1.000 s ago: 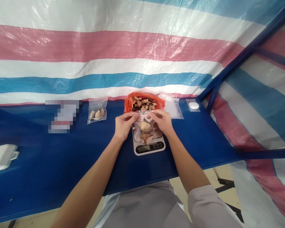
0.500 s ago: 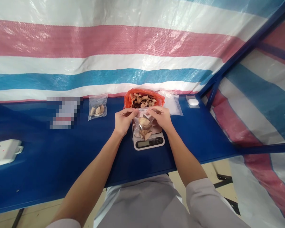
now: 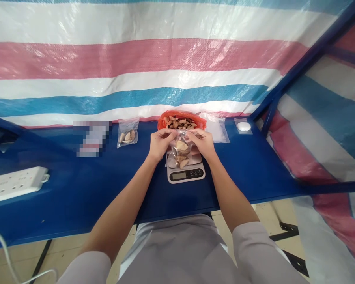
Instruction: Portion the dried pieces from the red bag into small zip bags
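Both hands pinch the top edge of a clear zip bag point(image 3: 182, 152) that has several pale brown dried slices, perhaps mushroom, inside. My left hand point(image 3: 161, 142) grips its left corner, thumb and fingers pressed together. At the right corner my right hand point(image 3: 203, 141) does the same. The bag hangs over a white kitchen scale point(image 3: 187, 176), covering much of its plate; the scale's display shows but its reading is too small to make out. Just behind the hands lies a red plastic bag point(image 3: 201, 123), open and full of similar dried slices.
Left of the red bag lies another filled clear bag point(image 3: 128, 133). Clear bags point(image 3: 217, 130) lie to its right, then a round white item point(image 3: 244, 126) on a small bag. A power strip point(image 3: 19, 183) sits at the left of the blue table point(image 3: 106, 189). Striped sheeting point(image 3: 136, 59) rises behind.
My view has shifted, bringing more of the power strip and a white cable into sight. Both hands keep their hold on the zip bag's top edge over the scale.
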Demonstrator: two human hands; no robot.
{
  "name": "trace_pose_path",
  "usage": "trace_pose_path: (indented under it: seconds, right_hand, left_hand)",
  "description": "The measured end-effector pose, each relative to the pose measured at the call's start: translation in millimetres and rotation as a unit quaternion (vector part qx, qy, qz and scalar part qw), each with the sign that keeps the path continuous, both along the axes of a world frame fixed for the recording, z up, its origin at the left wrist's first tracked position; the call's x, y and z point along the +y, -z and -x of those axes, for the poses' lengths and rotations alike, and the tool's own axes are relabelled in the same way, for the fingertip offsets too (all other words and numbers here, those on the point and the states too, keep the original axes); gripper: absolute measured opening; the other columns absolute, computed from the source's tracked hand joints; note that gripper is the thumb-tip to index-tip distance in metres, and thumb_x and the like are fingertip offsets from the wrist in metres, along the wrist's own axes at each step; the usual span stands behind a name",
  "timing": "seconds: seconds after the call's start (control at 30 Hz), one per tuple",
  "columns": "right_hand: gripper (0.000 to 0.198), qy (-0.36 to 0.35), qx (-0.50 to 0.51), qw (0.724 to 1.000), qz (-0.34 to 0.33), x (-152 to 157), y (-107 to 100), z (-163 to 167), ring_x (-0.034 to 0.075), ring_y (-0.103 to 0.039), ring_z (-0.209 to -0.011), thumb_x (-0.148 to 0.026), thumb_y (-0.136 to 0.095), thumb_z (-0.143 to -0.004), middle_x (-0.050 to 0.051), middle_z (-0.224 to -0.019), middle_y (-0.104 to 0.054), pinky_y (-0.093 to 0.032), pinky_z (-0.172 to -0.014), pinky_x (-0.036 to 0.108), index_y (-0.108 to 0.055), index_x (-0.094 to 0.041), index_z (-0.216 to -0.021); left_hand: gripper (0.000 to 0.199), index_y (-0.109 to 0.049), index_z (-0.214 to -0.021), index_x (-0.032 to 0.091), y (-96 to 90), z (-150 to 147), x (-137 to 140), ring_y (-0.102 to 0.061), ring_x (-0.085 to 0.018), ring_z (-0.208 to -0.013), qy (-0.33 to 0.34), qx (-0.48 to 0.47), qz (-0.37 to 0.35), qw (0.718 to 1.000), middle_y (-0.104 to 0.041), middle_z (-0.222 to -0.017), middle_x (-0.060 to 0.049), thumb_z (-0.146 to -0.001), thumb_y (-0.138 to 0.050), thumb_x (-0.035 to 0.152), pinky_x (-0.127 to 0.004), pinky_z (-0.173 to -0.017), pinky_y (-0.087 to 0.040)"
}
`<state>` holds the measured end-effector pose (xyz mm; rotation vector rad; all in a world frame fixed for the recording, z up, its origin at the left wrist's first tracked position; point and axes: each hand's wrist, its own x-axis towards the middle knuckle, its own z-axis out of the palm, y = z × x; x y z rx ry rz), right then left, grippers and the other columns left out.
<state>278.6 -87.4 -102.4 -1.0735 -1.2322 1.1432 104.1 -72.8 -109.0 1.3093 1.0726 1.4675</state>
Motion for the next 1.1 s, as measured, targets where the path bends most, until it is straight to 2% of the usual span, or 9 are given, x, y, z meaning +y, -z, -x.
trace_pose_path:
  seconds: [0.2,0.3,0.4,0.57,0.87,1.1]
  right_hand:
    - [0.041,0.02,0.013,0.999,-0.025,6.3,3.5,-1.2,0.023,-0.074,-0.072,-0.057,-0.079,-0.066,0.004,-0.076,-0.075,-0.062,-0.067,0.035,-0.072,-0.019,-0.08]
    - [0.041,0.031,0.008,0.999,-0.027,10.4,5.6,-1.4,0.022,-0.073,-0.068,-0.057,-0.079,-0.066,0.004,-0.072,-0.074,-0.061,-0.065,0.034,-0.072,-0.019,-0.08]
    - [0.041,0.025,0.006,0.999,-0.026,16.0,5.4,-0.2,0.021,-0.072,-0.065,-0.058,-0.078,-0.066,0.003,-0.068,-0.073,-0.061,-0.063,0.034,-0.071,-0.019,-0.079]
    - [0.042,-0.011,-0.012,0.999,-0.043,25.6,2.2,4.2,0.02,-0.072,-0.069,-0.058,-0.079,-0.066,0.005,-0.082,-0.077,-0.061,-0.067,0.034,-0.075,-0.02,-0.082]
    - [0.038,-0.012,-0.007,1.0,-0.027,18.3,3.3,4.5,0.021,-0.073,-0.07,-0.055,-0.081,-0.065,0.004,-0.078,-0.077,-0.062,-0.069,0.035,-0.077,-0.02,-0.079]
    - [0.038,0.002,-0.016,0.999,-0.039,13.4,5.3,-0.9,0.022,-0.074,-0.076,-0.055,-0.08,-0.068,0.005,-0.084,-0.078,-0.062,-0.073,0.035,-0.077,-0.02,-0.083]
  left_hand:
    - [0.032,-0.079,-0.076,0.017,-5.9,-4.5,5.4,-0.066,-0.016,-0.069,0.019,-0.007,0.013,1.0,-0.075,-0.074,-0.004,-0.065,-0.086,0.046,-0.029,-0.073,-0.053]
    - [0.034,-0.079,-0.077,0.017,-4.4,-2.7,7.9,-0.066,-0.016,-0.067,0.043,-0.003,0.032,0.999,-0.075,-0.075,-0.005,-0.064,-0.087,0.047,-0.029,-0.071,-0.054]
    - [0.035,-0.08,-0.078,0.017,-1.2,0.1,9.5,-0.066,-0.017,-0.067,0.035,0.007,0.028,0.999,-0.075,-0.074,-0.005,-0.064,-0.086,0.048,-0.029,-0.07,-0.054]
    - [0.034,-0.079,-0.075,0.017,0.4,3.3,7.0,-0.068,-0.019,-0.071,-0.012,0.003,0.001,1.0,-0.076,-0.076,-0.005,-0.064,-0.085,0.049,-0.031,-0.071,-0.055]
    - [0.036,-0.08,-0.077,0.018,-0.7,2.7,1.8,-0.068,-0.019,-0.071,0.02,0.005,0.018,1.0,-0.077,-0.079,-0.007,-0.064,-0.086,0.05,-0.03,-0.071,-0.055]
    - [0.035,-0.08,-0.076,0.017,-0.7,1.5,0.4,-0.069,-0.02,-0.071,0.01,0.017,0.013,1.0,-0.077,-0.077,-0.006,-0.065,-0.085,0.05,-0.031,-0.071,-0.055]
